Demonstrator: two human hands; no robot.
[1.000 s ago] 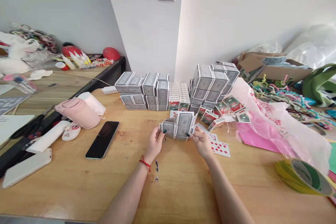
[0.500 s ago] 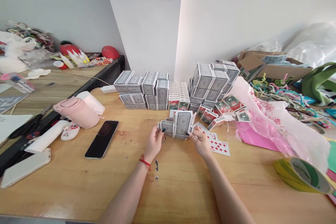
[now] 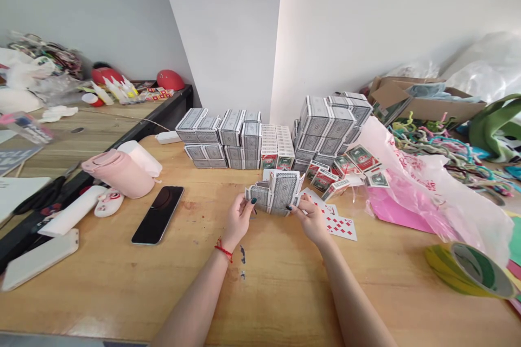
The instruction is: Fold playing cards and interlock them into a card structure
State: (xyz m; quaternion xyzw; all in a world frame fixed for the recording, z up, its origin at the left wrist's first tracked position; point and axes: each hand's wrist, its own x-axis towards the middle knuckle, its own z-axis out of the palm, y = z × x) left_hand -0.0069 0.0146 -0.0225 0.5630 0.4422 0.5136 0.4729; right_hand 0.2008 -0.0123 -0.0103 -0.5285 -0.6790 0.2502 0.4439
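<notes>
Between my hands stands a small structure of interlocked playing cards (image 3: pixel 284 188), their patterned grey backs facing me and one card rising above the rest. My left hand (image 3: pixel 239 218) pinches its left end, thumb on the front face. At the lower right, my right hand (image 3: pixel 309 218) grips the same structure with thumb and fingers. Loose diamond playing cards (image 3: pixel 341 226) lie face up just beyond my right hand. Behind stand finished-looking card blocks (image 3: pixel 205 135), stacked in two layers, and a taller stack of card blocks (image 3: pixel 325 124) to the right.
Upright card boxes (image 3: pixel 277 146) stand between the stacks, with several tumbled card boxes (image 3: pixel 325 179) nearby. A black phone (image 3: pixel 158 215) and pink cup (image 3: pixel 122 173) are on the left. Pink plastic sheeting (image 3: pixel 448 200) and a yellow tape roll (image 3: pixel 468 271) lie on the right.
My hands keep hold of the card structure at almost the same spot. The view has shifted very slightly; nothing else has visibly moved.
</notes>
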